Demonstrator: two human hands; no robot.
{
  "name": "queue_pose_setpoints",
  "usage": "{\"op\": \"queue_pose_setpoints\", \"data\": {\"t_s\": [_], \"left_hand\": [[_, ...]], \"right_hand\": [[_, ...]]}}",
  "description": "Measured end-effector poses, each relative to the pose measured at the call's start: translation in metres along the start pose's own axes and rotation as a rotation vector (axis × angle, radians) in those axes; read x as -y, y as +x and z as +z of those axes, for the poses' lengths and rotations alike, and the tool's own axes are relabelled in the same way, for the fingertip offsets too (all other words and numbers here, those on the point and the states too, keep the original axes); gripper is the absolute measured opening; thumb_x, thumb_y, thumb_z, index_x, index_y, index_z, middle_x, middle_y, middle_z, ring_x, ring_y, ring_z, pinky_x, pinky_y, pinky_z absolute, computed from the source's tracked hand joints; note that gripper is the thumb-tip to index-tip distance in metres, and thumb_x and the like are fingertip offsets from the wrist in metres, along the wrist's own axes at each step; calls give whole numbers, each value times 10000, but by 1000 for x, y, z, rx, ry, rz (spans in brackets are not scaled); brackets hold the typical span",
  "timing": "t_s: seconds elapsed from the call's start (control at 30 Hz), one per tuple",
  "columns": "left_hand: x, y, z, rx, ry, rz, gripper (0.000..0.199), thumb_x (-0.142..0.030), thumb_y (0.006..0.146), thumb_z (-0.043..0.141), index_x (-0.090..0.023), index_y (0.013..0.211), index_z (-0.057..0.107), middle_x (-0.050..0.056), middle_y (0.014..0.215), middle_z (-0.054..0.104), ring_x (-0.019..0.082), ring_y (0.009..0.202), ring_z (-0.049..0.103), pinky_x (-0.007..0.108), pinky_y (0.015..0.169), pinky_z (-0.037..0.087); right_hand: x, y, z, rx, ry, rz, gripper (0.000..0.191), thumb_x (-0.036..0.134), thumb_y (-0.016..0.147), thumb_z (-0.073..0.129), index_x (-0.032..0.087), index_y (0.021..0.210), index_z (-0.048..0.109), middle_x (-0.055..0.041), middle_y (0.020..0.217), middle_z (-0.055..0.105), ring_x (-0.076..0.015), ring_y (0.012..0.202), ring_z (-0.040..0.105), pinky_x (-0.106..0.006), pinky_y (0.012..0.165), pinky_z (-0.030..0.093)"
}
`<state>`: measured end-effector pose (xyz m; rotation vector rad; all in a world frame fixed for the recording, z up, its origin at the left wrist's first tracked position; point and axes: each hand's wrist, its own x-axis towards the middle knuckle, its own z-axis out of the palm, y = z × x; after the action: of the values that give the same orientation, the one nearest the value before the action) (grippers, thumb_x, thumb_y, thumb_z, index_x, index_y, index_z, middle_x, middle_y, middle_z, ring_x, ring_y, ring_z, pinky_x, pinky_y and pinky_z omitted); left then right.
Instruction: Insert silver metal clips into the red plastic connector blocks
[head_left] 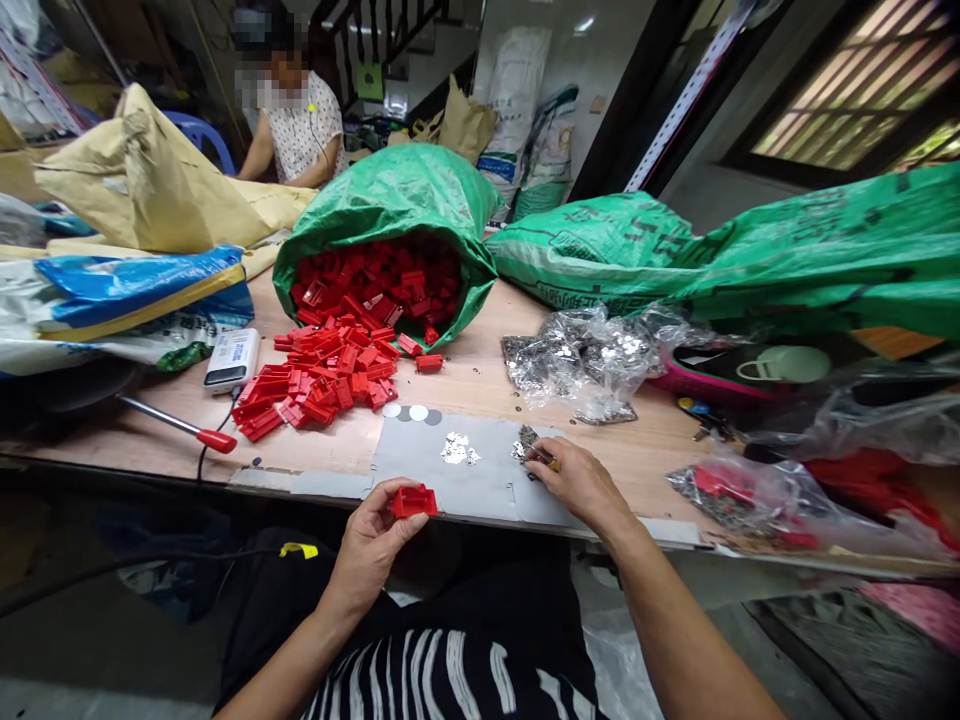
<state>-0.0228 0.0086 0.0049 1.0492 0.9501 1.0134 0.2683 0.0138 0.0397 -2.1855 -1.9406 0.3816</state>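
Note:
My left hand (379,530) grips a small red plastic housing (414,501) between thumb and fingers, just in front of the table edge, its hollow side facing up. Over the grey mat (420,462), my right hand (574,478) reaches to a small pile of dark metal pieces (526,438). Its fingertips are pressed together there; a yellowish bit shows by them, and what they hold is too small to make out. Between the hands, flat shiny metal pieces (456,448) lie scattered on the mat. A heap of red housings (330,375) lies beyond my left hand.
A green sack (397,180) spills more red housings. Clear plastic bags of metal parts (585,355) lie at right, near a pink basket (697,380). A red-tipped lever (217,440) and white power bank (231,360) are at left. Another person (300,130) sits across the table.

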Motion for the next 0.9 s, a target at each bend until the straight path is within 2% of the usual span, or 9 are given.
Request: {"op": "queue_pose_setpoints", "data": {"t_s": [0.23, 0.5, 0.6, 0.7, 0.9], "left_hand": [[1, -1, -3, -15, -12, -16, 344, -289, 713, 733, -202, 1026, 619, 19, 969, 692, 148, 894, 639, 258, 854, 497], [-1, 1, 0, -23, 0, 14, 339, -296, 714, 731, -201, 1020, 621, 24, 970, 697, 151, 890, 648, 260, 845, 507], [-2, 4, 4, -45, 65, 67, 337, -306, 711, 732, -199, 1011, 625, 29, 962, 698, 161, 877, 655, 270, 840, 513], [-3, 6, 6, -70, 186, 157, 333, -317, 719, 725, -198, 1016, 633, 40, 980, 693, 178, 893, 658, 284, 846, 517], [-6, 6, 7, -109, 420, 340, 302, -311, 760, 689, -213, 1043, 647, 63, 1011, 694, 201, 919, 659, 307, 839, 524]], "right_hand": [[7, 3, 12, -47, -96, 35, 104, 296, 859, 536, 228, 865, 615, -25, 915, 648, -182, 817, 599, -262, 638, 364], [8, 2, 4, -23, 212, -93, 136, 321, 855, 525, 226, 842, 621, -23, 889, 658, -186, 831, 601, -289, 745, 416], [24, -1, 3, 18, 404, -162, 160, 340, 875, 502, 221, 860, 607, -8, 831, 660, -156, 724, 591, -268, 677, 424], [51, -8, 4, 34, 520, -242, 161, 349, 882, 520, 209, 855, 594, 7, 753, 637, -127, 636, 549, -242, 612, 404], [97, -19, 11, 37, 554, -374, 104, 296, 892, 530, 215, 870, 592, -7, 769, 640, -144, 683, 570, -249, 646, 421]]}}
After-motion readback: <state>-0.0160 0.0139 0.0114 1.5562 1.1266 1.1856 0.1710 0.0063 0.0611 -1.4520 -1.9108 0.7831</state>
